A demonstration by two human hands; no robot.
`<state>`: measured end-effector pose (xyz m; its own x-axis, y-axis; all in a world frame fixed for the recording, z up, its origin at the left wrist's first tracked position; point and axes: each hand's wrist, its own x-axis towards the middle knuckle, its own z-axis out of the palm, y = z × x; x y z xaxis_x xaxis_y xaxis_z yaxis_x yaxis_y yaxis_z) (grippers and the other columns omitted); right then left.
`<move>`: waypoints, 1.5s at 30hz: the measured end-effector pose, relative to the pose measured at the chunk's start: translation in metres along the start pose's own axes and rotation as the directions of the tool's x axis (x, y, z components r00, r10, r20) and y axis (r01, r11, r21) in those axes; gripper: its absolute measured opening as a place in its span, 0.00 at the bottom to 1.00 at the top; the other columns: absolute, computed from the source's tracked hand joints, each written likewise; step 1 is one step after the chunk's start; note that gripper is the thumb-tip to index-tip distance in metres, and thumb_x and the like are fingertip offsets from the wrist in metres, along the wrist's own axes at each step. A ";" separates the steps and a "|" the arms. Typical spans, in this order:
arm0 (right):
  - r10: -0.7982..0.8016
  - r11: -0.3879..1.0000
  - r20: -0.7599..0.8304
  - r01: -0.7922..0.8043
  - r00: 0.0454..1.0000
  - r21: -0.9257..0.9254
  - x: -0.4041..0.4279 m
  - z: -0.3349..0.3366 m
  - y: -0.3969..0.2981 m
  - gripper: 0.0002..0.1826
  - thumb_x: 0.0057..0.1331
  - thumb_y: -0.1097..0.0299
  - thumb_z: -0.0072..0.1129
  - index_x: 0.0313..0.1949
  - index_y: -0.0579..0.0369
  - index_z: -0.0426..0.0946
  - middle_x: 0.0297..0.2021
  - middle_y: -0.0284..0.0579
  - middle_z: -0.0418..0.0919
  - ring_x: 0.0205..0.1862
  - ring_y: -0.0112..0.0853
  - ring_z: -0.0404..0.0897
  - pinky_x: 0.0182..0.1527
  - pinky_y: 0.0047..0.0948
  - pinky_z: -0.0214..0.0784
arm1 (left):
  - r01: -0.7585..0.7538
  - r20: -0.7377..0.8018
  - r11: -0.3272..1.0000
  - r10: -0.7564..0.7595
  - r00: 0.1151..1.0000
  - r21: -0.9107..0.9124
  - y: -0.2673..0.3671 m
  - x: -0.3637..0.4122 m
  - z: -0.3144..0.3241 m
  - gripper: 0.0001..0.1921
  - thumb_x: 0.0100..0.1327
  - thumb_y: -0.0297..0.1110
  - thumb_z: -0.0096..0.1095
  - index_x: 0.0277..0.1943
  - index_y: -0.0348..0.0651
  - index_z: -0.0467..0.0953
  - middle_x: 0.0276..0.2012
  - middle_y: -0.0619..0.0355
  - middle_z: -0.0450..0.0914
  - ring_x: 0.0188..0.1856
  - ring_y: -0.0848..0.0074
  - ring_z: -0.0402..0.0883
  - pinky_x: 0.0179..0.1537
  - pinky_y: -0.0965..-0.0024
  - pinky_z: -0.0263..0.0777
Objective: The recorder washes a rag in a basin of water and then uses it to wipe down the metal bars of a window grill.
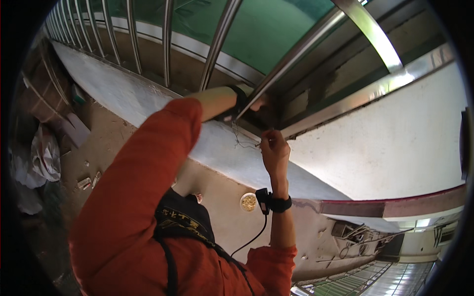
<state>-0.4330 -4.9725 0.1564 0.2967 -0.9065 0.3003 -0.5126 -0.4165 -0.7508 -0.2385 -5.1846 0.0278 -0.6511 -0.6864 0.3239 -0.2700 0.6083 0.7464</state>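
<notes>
My left hand (256, 104) reaches between the upright metal bars (219, 44) of a window grille. A slanting bar crosses in front of it, so most of its fingers are hidden. Below and to the right, my right hand (274, 148) is raised at the sill corner with its fingers curled together. A thin, tangled wire (242, 143) hangs over the pale sill wall (218, 142) and runs to the fingers of my right hand, which pinch its end. Both wrists wear black bands, and a cable trails from the right wristband (279, 204).
A bowl (248, 202) of yellowish bits stands on the floor below. White plastic bags (45, 157) and small litter lie at the left. To the right rises a white wall (392, 140). Scrap and rods (353, 236) are heaped farther off at lower right.
</notes>
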 end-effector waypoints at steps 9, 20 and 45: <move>-0.050 0.997 -0.067 0.046 0.997 -0.066 0.031 0.015 0.009 0.07 0.54 0.73 0.50 0.32 0.60 0.74 0.23 0.46 0.77 0.25 0.29 0.76 0.30 0.26 0.66 | 0.342 -0.123 0.539 -0.401 0.908 0.770 0.108 -0.039 -0.043 0.13 0.52 0.40 0.58 0.39 0.49 0.79 0.36 0.54 0.80 0.39 0.66 0.80 0.37 0.61 0.71; -0.095 0.987 -0.276 0.055 0.956 -0.150 0.106 0.061 0.051 0.06 0.50 0.75 0.50 0.29 0.60 0.72 0.28 0.55 0.75 0.32 0.48 0.75 0.35 0.38 0.67 | 0.460 -0.348 0.096 -0.525 0.777 0.883 0.159 -0.076 -0.025 0.15 0.48 0.25 0.56 0.42 0.42 0.76 0.48 0.49 0.72 0.49 0.62 0.72 0.47 0.57 0.66; 0.167 0.977 -0.120 -0.148 0.979 0.153 0.073 0.145 -0.009 0.16 0.58 0.78 0.48 0.47 0.59 0.71 0.43 0.48 0.75 0.41 0.33 0.76 0.37 0.22 0.69 | 0.138 0.245 0.988 -0.119 0.962 -0.064 0.075 -0.152 -0.180 0.21 0.60 0.25 0.52 0.58 0.46 0.66 0.53 0.55 0.71 0.55 0.72 0.69 0.54 0.73 0.62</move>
<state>-0.2902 -5.0247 0.0994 0.1083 -0.9651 0.2386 -0.4216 -0.2619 -0.8682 -0.0318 -5.1065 0.1391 -0.7685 -0.6349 0.0801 -0.3117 0.4807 0.8196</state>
